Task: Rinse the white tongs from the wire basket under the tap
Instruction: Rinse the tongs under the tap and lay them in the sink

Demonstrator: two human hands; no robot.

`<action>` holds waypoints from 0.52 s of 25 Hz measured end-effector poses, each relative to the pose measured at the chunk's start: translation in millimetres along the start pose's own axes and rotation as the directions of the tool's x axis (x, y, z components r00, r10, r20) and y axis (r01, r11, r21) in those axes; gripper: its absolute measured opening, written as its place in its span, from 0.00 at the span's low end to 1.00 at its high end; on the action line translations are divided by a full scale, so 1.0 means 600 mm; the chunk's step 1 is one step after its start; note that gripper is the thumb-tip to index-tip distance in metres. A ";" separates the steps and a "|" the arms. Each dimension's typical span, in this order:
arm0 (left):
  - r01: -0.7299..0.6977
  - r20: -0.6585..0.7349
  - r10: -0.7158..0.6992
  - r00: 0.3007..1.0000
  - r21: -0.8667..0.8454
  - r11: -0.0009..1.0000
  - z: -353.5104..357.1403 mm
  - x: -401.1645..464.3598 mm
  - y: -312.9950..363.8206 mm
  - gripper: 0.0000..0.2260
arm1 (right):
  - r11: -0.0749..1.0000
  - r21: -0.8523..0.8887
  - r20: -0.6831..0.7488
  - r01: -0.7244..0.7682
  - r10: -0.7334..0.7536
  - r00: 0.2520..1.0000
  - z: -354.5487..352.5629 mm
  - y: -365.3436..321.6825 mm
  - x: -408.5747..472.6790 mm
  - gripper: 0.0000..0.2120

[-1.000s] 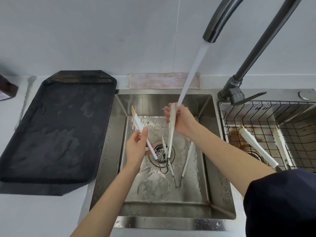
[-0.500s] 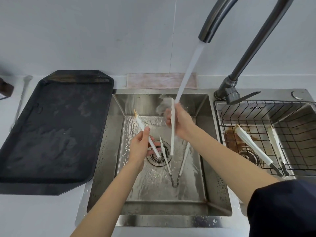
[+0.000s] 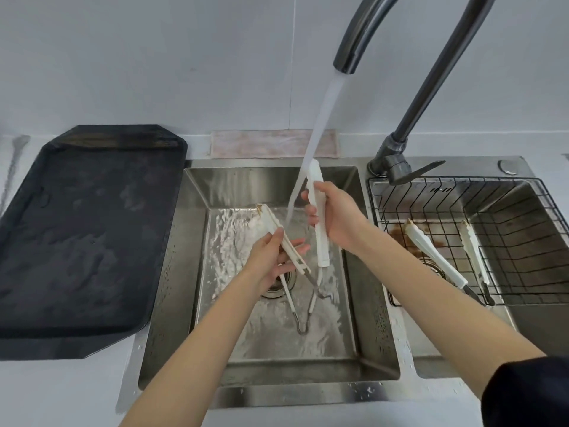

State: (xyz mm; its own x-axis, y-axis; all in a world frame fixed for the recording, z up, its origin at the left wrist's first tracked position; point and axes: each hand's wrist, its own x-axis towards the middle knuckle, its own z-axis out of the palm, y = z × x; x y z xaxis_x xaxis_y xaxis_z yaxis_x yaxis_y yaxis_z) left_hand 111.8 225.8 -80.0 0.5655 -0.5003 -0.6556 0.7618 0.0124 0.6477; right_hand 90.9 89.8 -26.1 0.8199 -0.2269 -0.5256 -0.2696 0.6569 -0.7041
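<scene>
White tongs point(image 3: 320, 241) spread open over the left sink basin point(image 3: 172, 257). My right hand point(image 3: 338, 217) grips one arm, held nearly upright with its tip in the water stream point(image 3: 320, 118) from the tap point(image 3: 363, 35). My left hand point(image 3: 271, 257) pinches the other arm, whose stained tip points up and left. Their metal hinge hangs low above the drain. A second pair of tongs point(image 3: 289, 297) lies on the basin floor. A third white pair point(image 3: 431, 251) rests in the wire basket point(image 3: 462, 192) over the right basin.
A black tray point(image 3: 83, 229) lies on the counter left of the sink. A pink cloth point(image 3: 274, 143) sits against the wall behind the basin. The tap lever point(image 3: 418, 171) points right above the basket. Brown residue stains the right basin under the basket.
My right hand has shifted right and lifted its tong arm higher, so the stream now strikes the tip. My left hand has turned its arm slightly. The camera has moved closer.
</scene>
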 end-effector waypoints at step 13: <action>0.186 0.083 -0.186 0.979 0.007 0.982 0.045 0.036 0.016 0.05 | 0.815 -0.550 -0.056 0.185 -0.257 0.965 -0.009 -0.039 -0.031 0.18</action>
State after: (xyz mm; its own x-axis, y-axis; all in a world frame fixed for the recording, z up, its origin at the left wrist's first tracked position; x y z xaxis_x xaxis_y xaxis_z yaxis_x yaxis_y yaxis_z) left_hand 122.6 191.5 -77.4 0.3854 -0.5641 -0.7302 0.8517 -0.0870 0.5168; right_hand 79.1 74.9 -2.3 0.8321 -0.4280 -0.3527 -0.3453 0.0977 -0.9334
